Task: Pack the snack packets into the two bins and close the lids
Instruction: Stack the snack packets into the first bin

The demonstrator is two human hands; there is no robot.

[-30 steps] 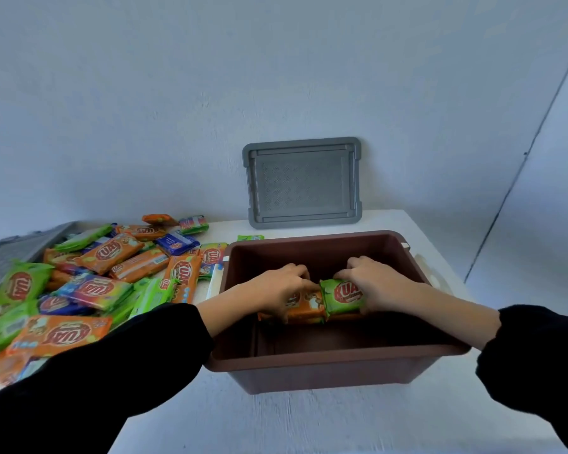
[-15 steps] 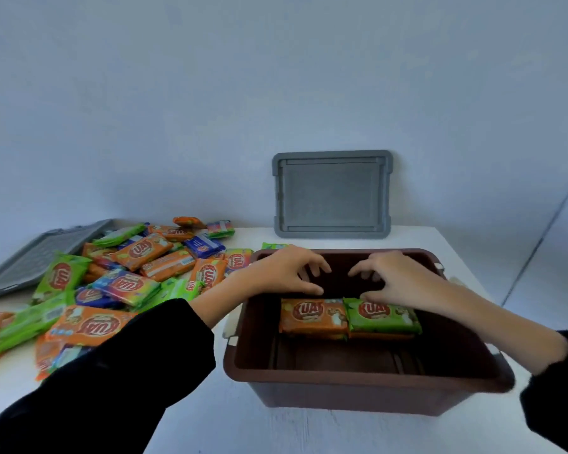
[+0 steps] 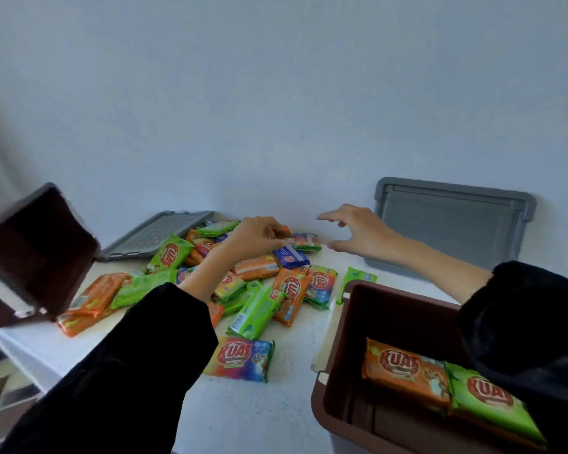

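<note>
Over the packet pile [image 3: 291, 286] by the surface's [image 3: 259, 417] far edge, the right hand's [image 3: 358, 231] grip is spread, while the left hand [image 3: 258, 235] curls, its hold unclear, and slick packets may slip short of the bin [image 3: 404, 306].

A plain, pale bluish-white wall [image 3: 276, 93] fills the far side, softly and evenly lit. A white table [image 3: 243, 417] stands against it. At the near left, blurred floor [image 3: 0, 398] shows in brown and pale patches.

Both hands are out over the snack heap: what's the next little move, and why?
Probably the right hand, open and spread, closes on the multicoloured packet just beside it; the near bin shows only two packets, and many lie loose on the table.
</note>
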